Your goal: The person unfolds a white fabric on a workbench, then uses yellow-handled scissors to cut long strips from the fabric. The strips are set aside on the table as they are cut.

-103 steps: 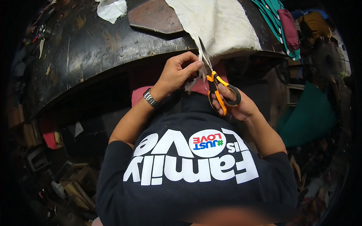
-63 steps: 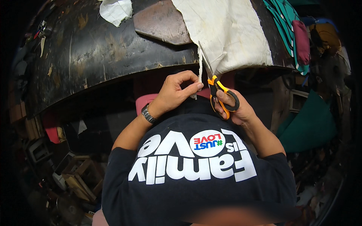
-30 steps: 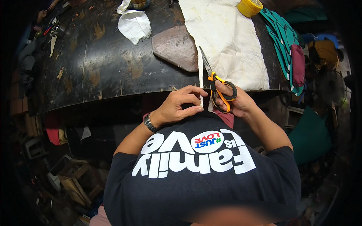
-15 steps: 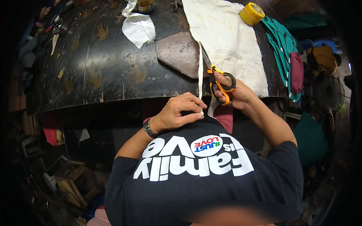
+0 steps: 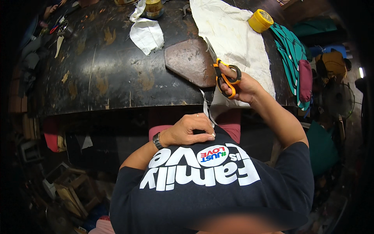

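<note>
At the near edge of a scarred black worktable (image 5: 97,78), my right hand (image 5: 243,87) has thumb and fingers closed through the loops of orange-handled scissors (image 5: 224,74), blades pointing away from me along the left edge of a cream cloth sheet (image 5: 233,39). The sheet lies flat on the table and droops over its near edge toward my lap. My left hand (image 5: 189,130), below the table edge and close to my chest, pinches the lower end of a narrow cloth strip (image 5: 205,109) between thumb and fingertips; the strip hangs from the sheet's cut edge, running up toward the scissors. A steel wristwatch (image 5: 157,140) sits on my left wrist. Just left of the scissors rests a brown, flat, shield-shaped leather piece (image 5: 187,62), touching the sheet's edge. A yellow tape roll (image 5: 260,20) stands on the sheet's far right corner. A crumpled white rag (image 5: 147,34) lies farther left on the table, and teal patterned fabric (image 5: 291,50) lies beside the sheet at right.
</note>
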The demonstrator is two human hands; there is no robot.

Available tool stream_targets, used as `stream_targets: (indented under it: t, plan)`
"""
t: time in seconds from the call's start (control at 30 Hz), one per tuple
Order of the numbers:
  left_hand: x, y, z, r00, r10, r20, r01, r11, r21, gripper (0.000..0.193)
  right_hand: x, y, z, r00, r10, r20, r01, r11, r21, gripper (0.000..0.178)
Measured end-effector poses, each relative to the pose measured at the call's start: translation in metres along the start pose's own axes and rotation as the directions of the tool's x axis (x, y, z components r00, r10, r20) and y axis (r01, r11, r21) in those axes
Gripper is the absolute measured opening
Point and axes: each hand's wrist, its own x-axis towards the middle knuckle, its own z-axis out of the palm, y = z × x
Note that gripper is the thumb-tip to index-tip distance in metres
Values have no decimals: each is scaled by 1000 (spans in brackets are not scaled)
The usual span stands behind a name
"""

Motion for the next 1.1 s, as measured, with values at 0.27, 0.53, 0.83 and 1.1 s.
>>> stream_targets:
  t: [0.27,0.53,0.83,1.1]
  plan:
    - [-11,40,-50,891,-434,-135,449,887,110,14,0,0,1,999,12,40,-12,1000,11,45]
    - [23,25,-113,881,-281,-380,461,684,565,14,-35,33,15,978,155,142,-141,984,-104,42]
    - [136,-83,-161,863,-110,-493,488,433,758,33,-33,11,-20,977,-195,89,195,981,10,46]
    - [141,-103,-149,830,-162,-533,520,570,636,29,-11,48,-59,990,-136,-40,127,976,-176,47]
